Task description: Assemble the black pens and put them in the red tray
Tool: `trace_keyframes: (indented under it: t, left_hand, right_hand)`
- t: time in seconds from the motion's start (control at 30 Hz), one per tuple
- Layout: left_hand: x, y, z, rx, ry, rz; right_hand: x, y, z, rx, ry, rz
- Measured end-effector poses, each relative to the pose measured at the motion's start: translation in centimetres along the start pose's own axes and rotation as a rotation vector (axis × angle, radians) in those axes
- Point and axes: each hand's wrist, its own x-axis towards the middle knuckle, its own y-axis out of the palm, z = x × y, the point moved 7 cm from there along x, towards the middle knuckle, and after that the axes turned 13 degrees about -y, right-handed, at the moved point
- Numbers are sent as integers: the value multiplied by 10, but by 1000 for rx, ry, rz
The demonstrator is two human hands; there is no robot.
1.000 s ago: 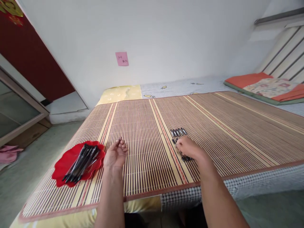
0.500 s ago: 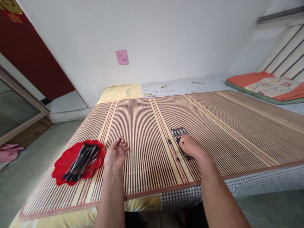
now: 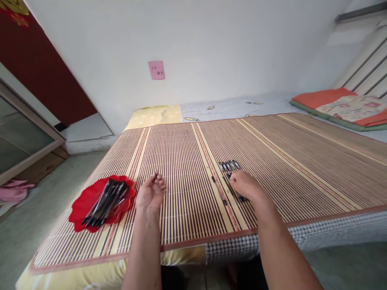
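My right hand is closed, knuckles up, over a row of black pens lying side by side on the slatted mat. Its fingers seem to pinch a pen at the left side of the row, though they hide much of it. A single pen lies apart, left of the row. My left hand is held palm up above the mat, fingers curled in and thumb against them, with nothing visible in it. To its left, a red scalloped plate bears a heap of black pens.
The mat covers a bed with checked and yellow bedding. Folded orange and floral cloth lies at the far right. A pink note is stuck on the white wall behind. Pink slippers are on the floor at left.
The single pen has shifted slightly left across the mat, away from the row. Both hands keep nearly the same pose, and the view has moved a little.
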Motion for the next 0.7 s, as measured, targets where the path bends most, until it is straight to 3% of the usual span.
trace_keyframes:
  t: [0.4, 0.7]
  left_hand:
    - [1, 0, 3, -1, -7, 2]
    - [-4, 11, 16, 46, -6, -88]
  right_hand:
    - [8, 21, 23, 11, -11, 50]
    - [14, 21, 41, 198, -136, -49]
